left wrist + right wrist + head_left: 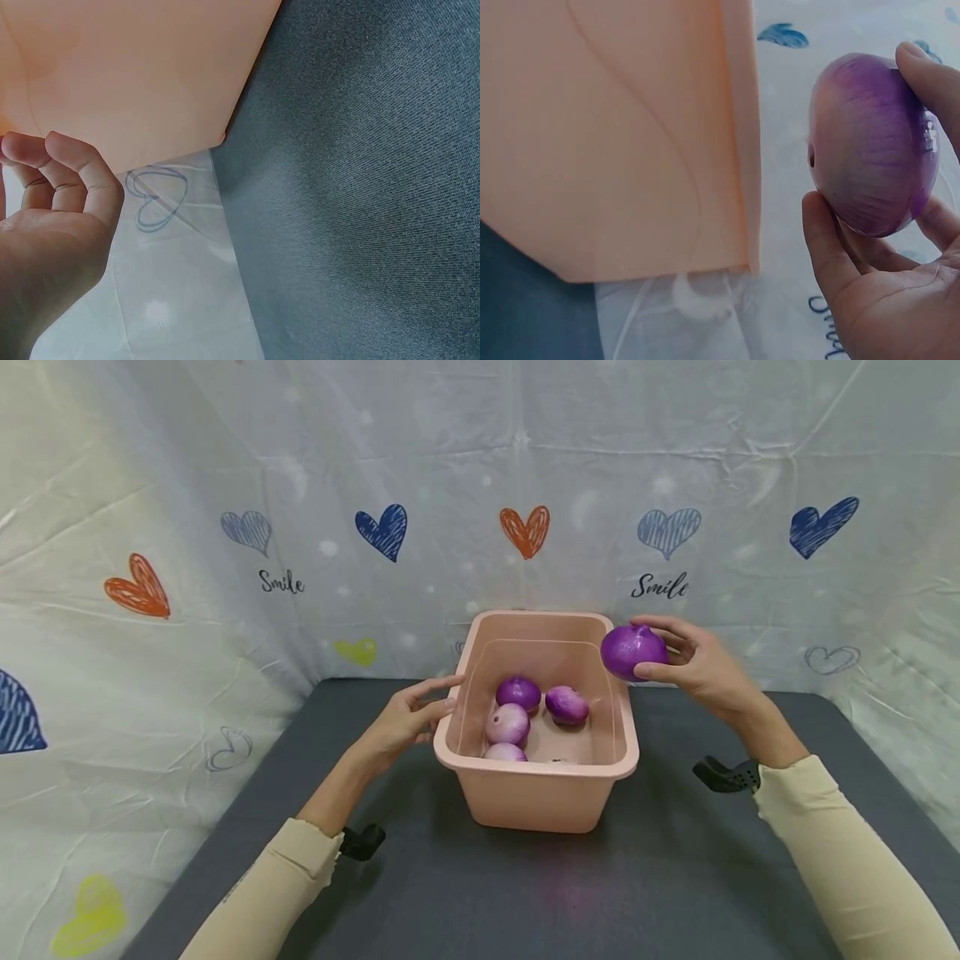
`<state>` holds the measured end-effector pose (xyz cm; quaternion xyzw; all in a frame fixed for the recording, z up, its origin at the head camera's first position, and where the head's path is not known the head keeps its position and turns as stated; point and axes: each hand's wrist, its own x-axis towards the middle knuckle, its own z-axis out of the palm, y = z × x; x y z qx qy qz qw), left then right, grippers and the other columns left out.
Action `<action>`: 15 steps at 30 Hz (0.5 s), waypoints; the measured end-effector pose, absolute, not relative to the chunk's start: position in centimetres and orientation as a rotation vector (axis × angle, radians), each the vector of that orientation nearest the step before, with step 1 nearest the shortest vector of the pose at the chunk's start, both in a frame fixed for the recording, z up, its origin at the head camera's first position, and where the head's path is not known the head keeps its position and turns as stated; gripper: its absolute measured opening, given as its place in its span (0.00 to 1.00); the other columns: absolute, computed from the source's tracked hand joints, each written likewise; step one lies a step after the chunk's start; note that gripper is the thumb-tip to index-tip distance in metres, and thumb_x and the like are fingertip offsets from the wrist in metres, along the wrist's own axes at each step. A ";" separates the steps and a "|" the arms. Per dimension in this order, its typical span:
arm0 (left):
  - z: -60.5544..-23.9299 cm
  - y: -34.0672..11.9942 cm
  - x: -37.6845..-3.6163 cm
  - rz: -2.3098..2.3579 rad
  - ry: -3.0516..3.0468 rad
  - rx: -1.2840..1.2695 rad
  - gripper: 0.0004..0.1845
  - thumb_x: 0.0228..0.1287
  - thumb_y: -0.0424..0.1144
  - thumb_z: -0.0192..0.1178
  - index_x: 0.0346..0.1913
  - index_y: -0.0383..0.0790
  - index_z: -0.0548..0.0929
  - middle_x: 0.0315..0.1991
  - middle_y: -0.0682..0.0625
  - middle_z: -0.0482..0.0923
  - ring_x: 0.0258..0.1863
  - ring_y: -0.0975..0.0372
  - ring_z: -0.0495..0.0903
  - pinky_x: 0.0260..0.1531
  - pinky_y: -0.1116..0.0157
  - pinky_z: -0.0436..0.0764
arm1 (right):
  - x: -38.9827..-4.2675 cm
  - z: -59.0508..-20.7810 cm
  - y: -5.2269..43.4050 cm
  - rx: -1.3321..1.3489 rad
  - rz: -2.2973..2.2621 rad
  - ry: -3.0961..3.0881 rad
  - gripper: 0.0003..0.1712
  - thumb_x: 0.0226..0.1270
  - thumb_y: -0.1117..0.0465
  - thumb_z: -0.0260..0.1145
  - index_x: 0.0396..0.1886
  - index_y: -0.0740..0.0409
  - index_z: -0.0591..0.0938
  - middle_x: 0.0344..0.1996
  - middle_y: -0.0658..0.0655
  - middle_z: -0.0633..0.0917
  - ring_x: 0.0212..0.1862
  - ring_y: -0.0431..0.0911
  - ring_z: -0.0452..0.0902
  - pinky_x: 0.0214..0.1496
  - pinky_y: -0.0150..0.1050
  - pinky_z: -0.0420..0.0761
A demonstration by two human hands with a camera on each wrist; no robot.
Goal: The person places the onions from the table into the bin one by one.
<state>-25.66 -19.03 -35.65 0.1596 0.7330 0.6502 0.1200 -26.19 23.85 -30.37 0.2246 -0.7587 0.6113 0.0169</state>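
Observation:
My right hand (693, 664) holds a glossy purple onion (632, 652) between thumb and fingers, raised at the bin's right rim. In the right wrist view, the same onion (874, 146) shows a paler side and a small dark hole at its left edge, with the thumb above and fingers below. A peach plastic bin (536, 797) stands on the table. Several onions lie inside, among them a dark purple onion (518, 692) and a paler onion (507, 724). My left hand (405, 722) rests its fingertips at the bin's left rim, fingers slightly bent in the left wrist view.
A dark grey cloth-covered table (420, 902) lies under the bin. Behind it hangs a pale curtain (450, 443) printed with hearts and the word Smile, close to the bin's far end. Black straps (363, 842) circle both wrists.

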 end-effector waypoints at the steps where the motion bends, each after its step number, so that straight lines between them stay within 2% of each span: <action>1: -35.7 -19.0 -25.6 1.902 2.139 0.465 0.28 0.74 0.47 0.64 0.74 0.51 0.74 0.27 0.47 0.75 0.28 0.60 0.74 0.31 0.63 0.78 | -26.3 -30.4 23.6 0.709 1.903 -2.358 0.36 0.66 0.69 0.73 0.73 0.59 0.71 0.69 0.62 0.70 0.65 0.59 0.71 0.54 0.40 0.81; 9: -35.5 -19.1 -25.3 1.897 2.134 0.462 0.29 0.74 0.46 0.63 0.75 0.51 0.72 0.33 0.45 0.78 0.31 0.59 0.75 0.37 0.60 0.81 | -26.8 -30.6 22.1 0.820 1.961 -2.347 0.37 0.65 0.69 0.73 0.72 0.57 0.72 0.70 0.61 0.69 0.66 0.59 0.70 0.56 0.43 0.80; 15: -35.6 -19.1 -25.4 1.890 2.153 0.462 0.28 0.75 0.46 0.63 0.74 0.51 0.73 0.31 0.46 0.78 0.31 0.60 0.75 0.37 0.60 0.81 | -27.1 -30.7 21.4 0.902 1.976 -2.325 0.38 0.65 0.70 0.74 0.73 0.55 0.73 0.73 0.58 0.68 0.67 0.58 0.69 0.58 0.44 0.79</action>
